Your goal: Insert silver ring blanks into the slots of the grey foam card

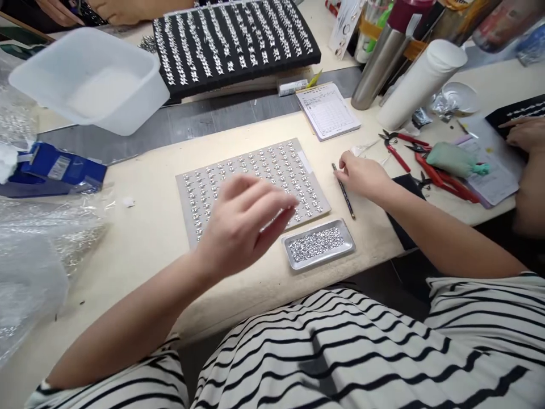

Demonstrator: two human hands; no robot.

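- Striped black-and-white sleeves and shirt front fill the bottom of the view.
- Left hand: blurred, fingers loosely open, holding nothing visible, hovering over a grey board set with rows of small silver pieces.
- Right hand: fingers curled, resting on the desk. A thin dark wand lies against its fingertips; whether they grip it, I cannot tell.
- Between the hands, below the board: a small metal tray heaped with silver rhinestones.
- Right of the right hand: red-handled pliers and a green pouch.
- Left of the left hand: crumpled bubble wrap, a blue packet.
- Beyond the hands: a printed notepad, a white plastic tub, a black foam board lined with silver pieces, a steel flask.
- Far edges: a co-worker's hands at right, another person's hands at top.
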